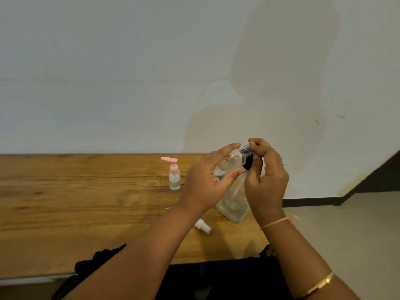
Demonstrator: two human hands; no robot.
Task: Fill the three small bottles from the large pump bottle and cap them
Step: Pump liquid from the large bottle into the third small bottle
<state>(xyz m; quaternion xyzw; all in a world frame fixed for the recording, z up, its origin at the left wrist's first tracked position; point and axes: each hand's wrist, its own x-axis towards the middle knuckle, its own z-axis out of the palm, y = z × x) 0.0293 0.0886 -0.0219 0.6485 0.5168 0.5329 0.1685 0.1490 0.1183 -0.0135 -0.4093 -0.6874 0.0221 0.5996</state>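
The left hand (207, 180) grips a small clear plastic bottle (227, 163) tilted in the air. Its forefinger lies along the upper side and its thumb presses under the lower side, and the threaded neck pokes out past those fingertips toward the right hand (266, 174). The right hand's fingers are curled and pinch a round black cap (249, 162), which sits just below the neck and close to the left thumb tip — not squarely over the opening, as far as can be told. That is the weak spot: if the cap goes on at a slant, the threads will likely cross and it will jam or leak. With the bottle leaning this far, whatever liquid it holds could also run out of the open neck onto the fingers and make the pinch slippery enough to drop the cap. Directly beneath both sets of fingers a large clear square-based bottle (232, 208) stands on the wooden table (86, 202), where a slip of either hand could knock it over. Beyond the left knuckles stands a small clear bottle with a pink pump top (174, 176), and under the left wrist lies a white spray top (202, 226) — loose, and easily swept off by a forearm.
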